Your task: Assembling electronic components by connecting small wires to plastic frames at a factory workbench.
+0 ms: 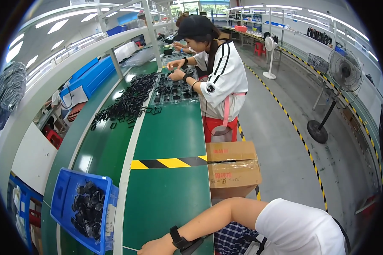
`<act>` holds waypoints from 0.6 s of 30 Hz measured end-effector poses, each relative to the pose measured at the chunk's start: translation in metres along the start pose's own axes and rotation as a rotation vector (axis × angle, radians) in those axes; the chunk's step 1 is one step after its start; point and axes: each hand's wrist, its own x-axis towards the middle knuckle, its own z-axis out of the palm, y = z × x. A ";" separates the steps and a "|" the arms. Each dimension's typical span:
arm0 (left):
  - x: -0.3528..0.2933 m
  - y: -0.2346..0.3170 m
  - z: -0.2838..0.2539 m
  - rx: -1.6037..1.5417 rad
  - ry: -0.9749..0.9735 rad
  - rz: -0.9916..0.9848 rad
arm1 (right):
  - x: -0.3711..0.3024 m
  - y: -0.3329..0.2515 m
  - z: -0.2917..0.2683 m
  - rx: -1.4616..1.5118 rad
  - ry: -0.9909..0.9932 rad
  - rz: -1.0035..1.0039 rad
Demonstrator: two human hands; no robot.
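My right hand [158,246] is low in the head view, over the green bench top [166,195]. The lower edge cuts the hand off, so its fingers and anything in them are hidden. A black strap [177,237] circles the wrist, and my bare forearm runs back to a white sleeve. My left hand is out of view. Left of the right hand, a blue plastic bin [64,208] holds a heap of small black parts [88,208], some with a clear, film-like shine. The bin sits tilted beyond the pale rail that edges the bench top.
Yellow-and-black tape [170,163] crosses the bench. Farther up lie piled black frame-like parts [130,97] and clear trays [174,91], where a co-worker in a black cap [223,72] handles parts. Cardboard boxes [234,170] stand beside the bench. Fans [344,70] stand across the aisle.
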 end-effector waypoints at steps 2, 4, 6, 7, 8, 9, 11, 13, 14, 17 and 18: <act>0.000 0.002 0.007 -0.055 0.005 -0.054 | -0.005 -0.001 -0.005 0.003 -0.006 0.006; 0.000 -0.002 0.011 -0.175 0.025 -0.151 | -0.006 0.001 -0.003 -0.002 -0.028 0.025; 0.005 0.000 0.012 -0.155 0.031 -0.156 | -0.007 0.013 0.003 0.002 -0.020 0.011; 0.005 0.003 0.012 -0.147 0.032 -0.157 | -0.008 0.016 0.006 0.006 -0.017 0.011; 0.006 0.006 0.011 -0.141 0.032 -0.157 | -0.007 0.017 0.010 0.009 -0.015 0.013; 0.006 0.009 0.010 -0.138 0.033 -0.160 | -0.007 0.019 0.012 0.011 -0.014 0.009; 0.008 0.014 0.009 -0.161 0.026 -0.267 | -0.006 0.022 0.009 0.024 -0.060 0.034; 0.007 0.014 0.010 -0.174 0.027 -0.321 | -0.005 0.024 0.009 0.028 -0.087 0.045; 0.005 0.010 0.012 -0.184 0.034 -0.328 | -0.005 0.023 0.009 0.032 -0.080 0.048; 0.006 0.006 0.013 -0.204 0.042 -0.338 | -0.006 0.023 0.008 0.037 -0.064 0.063; 0.006 0.005 0.010 -0.130 0.035 -0.204 | -0.006 0.023 0.008 0.036 -0.064 0.061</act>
